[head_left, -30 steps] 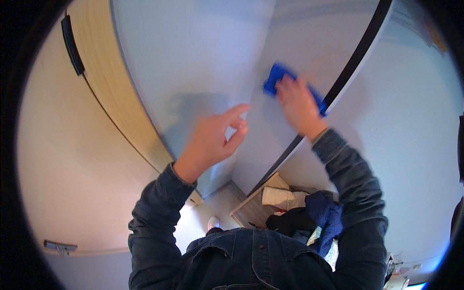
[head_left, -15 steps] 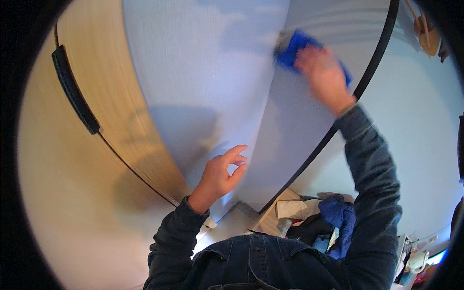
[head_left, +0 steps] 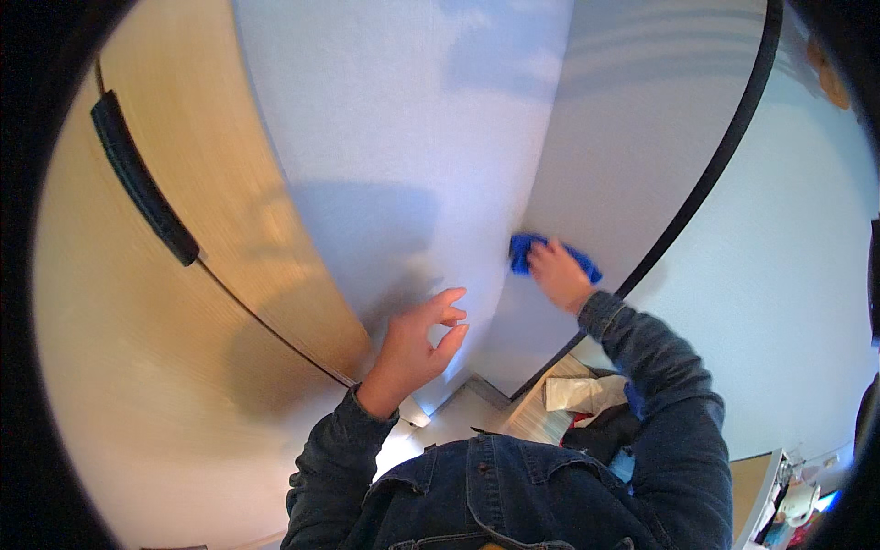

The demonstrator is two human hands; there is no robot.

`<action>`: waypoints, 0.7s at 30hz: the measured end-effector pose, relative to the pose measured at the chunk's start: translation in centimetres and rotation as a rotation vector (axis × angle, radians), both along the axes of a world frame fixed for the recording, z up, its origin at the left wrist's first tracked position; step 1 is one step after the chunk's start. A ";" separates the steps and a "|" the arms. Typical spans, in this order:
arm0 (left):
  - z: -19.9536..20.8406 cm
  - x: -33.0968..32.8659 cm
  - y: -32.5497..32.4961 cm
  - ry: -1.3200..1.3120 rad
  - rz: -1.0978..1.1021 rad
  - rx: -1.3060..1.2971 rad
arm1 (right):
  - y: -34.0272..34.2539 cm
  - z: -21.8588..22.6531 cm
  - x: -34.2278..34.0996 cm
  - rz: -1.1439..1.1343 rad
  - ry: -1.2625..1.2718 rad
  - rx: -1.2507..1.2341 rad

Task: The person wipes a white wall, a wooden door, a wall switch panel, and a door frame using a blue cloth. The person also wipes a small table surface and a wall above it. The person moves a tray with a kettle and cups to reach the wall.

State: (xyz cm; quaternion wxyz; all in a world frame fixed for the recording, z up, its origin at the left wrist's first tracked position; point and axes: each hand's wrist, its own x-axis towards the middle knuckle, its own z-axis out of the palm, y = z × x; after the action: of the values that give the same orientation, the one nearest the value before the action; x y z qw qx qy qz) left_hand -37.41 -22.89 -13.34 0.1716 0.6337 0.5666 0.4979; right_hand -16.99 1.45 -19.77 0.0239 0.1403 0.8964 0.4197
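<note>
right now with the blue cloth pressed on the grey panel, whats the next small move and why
Probably slide the right hand and its blue cloth a short way left toward the inner corner of the grey panel. The cloth lies flat against the panel just beside that corner, and the left hand hangs open, holding nothing, in front of the neighbouring panel.

The cloth (head_left: 550, 254) lies on the wall panel (head_left: 632, 137), right of the cupboard door (head_left: 119, 348).

Blue cloth (head_left: 524, 249), pale grey panel (head_left: 412, 137), light wood-grain door (head_left: 183, 367), black handle (head_left: 142, 188).
</note>
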 end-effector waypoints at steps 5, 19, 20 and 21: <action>0.2 0.4 -2.5 0.063 0.092 -0.073 | -1.6 -4.7 0.6 -0.122 -0.194 -0.379; 5.2 -0.2 -6.9 0.700 0.753 0.646 | 1.3 25.6 -7.0 0.867 1.447 -0.367; 5.2 -0.4 -7.0 0.719 0.784 0.643 | 2.2 24.9 -8.2 0.724 1.409 -0.317; 5.0 -0.6 -7.1 0.717 0.836 0.617 | 2.7 22.9 -9.2 0.675 1.441 -0.377</action>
State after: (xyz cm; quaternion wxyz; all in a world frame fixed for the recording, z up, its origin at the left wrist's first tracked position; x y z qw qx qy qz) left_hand -37.97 -30.02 -8.33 -0.4287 0.5067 0.6189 0.4200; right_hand -26.22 4.10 3.09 -0.6628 0.0920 0.7412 0.0534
